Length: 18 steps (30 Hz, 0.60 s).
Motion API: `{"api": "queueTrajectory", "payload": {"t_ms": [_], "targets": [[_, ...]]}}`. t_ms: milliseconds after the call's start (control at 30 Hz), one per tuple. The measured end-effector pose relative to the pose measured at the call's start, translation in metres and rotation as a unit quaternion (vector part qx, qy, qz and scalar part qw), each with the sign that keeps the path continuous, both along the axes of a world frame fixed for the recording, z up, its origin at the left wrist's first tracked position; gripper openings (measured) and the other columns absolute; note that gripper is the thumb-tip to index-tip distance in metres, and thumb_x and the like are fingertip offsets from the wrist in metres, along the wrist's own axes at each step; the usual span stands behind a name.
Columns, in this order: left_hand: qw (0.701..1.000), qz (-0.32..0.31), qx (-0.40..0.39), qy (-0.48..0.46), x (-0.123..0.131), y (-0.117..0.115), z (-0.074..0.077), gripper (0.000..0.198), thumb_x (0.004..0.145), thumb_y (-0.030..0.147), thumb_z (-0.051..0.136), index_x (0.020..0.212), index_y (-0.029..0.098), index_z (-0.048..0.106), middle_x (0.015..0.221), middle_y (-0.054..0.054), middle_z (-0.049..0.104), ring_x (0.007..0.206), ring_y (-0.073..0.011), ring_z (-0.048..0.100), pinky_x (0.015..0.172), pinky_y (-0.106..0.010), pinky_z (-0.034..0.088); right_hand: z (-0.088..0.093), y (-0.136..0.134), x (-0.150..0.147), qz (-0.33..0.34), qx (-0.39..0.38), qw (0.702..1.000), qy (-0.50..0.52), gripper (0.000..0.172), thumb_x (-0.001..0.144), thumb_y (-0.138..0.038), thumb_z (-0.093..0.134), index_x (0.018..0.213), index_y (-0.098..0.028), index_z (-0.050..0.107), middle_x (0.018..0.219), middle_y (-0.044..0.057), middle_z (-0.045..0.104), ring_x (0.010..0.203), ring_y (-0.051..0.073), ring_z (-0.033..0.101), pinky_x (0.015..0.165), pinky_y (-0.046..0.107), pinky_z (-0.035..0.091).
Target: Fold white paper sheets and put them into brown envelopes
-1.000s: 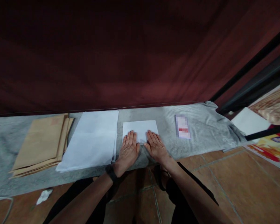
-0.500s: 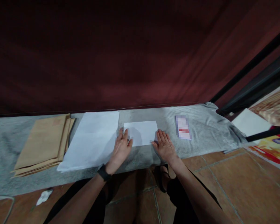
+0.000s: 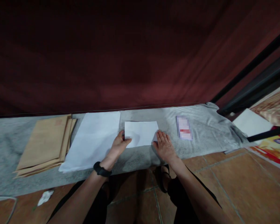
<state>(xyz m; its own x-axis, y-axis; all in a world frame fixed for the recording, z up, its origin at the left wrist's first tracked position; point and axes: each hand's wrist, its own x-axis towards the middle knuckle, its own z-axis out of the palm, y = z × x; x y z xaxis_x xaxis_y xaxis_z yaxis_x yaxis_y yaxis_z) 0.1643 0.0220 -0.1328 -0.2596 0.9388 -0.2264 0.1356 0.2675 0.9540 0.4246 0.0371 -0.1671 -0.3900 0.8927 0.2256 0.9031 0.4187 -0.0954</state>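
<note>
Bare forearms, black wristband (image 3: 101, 170) on the left wrist, dark trousers (image 3: 180, 199)

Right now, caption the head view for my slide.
Left hand pinches and right hand touches a small white sheet on grey cloth.

Grey cloth (image 3: 168, 123) lies bare between folded sheet (image 3: 142, 132) and card (image 3: 184, 127); paper stack (image 3: 93, 140) just left.
</note>
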Motion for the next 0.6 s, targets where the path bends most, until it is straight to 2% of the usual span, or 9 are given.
{"api": "queueTrajectory", "payload": {"t_ms": [167,233,333,433,600], "targets": [[0.999,-0.030,-0.025,0.004,-0.002,0.000,0.000,0.031,0.061,0.034,0.070,0.086,0.017,0.064,0.073,0.000,0.068,0.067,-0.0183,0.062,0.059,-0.027,0.045,0.007,0.000,-0.002,0.010,-0.011,1.000,0.014,0.056,0.099,-0.029,0.043,0.149,-0.004,0.041,0.156,0.019,0.039,0.144,0.033,0.037,0.119,0.051,0.026],[0.999,-0.029,-0.032,-0.007,-0.002,0.000,0.000,0.028,0.058,0.033,0.070,0.081,0.018,0.063,0.070,0.001,0.067,0.066,-0.0183,0.062,0.060,-0.027,0.044,0.014,-0.001,-0.004,0.032,-0.028,0.999,0.018,0.058,0.099,-0.032,0.044,0.151,-0.006,0.039,0.159,0.018,0.035,0.147,0.032,0.033,0.120,0.050,0.025],[0.999,-0.012,-0.019,-0.043,0.003,-0.002,0.006,0.036,0.057,0.033,0.071,0.088,0.018,0.062,0.072,0.001,0.067,0.065,-0.0172,0.061,0.060,-0.026,0.043,0.022,-0.005,-0.012,0.087,-0.061,0.994,0.022,0.068,0.096,-0.040,0.050,0.154,-0.009,0.033,0.162,0.015,0.029,0.149,0.031,0.028,0.122,0.049,0.023],[0.998,0.018,-0.024,-0.057,0.011,-0.004,0.017,0.046,0.058,0.033,0.074,0.099,0.017,0.062,0.075,0.002,0.066,0.065,-0.0152,0.059,0.058,-0.025,0.040,0.027,-0.010,-0.023,0.125,-0.080,0.988,0.028,0.073,0.094,-0.040,0.052,0.156,-0.010,0.028,0.163,0.015,0.027,0.148,0.029,0.030,0.122,0.047,0.024],[0.996,0.050,0.007,-0.079,0.022,-0.003,0.025,0.052,0.066,0.033,0.073,0.114,0.018,0.059,0.085,-0.001,0.066,0.070,-0.0142,0.058,0.060,-0.024,0.041,0.036,-0.009,-0.035,0.111,-0.082,0.989,0.049,0.056,0.098,-0.022,0.041,0.153,-0.010,0.037,0.156,0.016,0.041,0.139,0.027,0.046,0.114,0.042,0.038]]}}
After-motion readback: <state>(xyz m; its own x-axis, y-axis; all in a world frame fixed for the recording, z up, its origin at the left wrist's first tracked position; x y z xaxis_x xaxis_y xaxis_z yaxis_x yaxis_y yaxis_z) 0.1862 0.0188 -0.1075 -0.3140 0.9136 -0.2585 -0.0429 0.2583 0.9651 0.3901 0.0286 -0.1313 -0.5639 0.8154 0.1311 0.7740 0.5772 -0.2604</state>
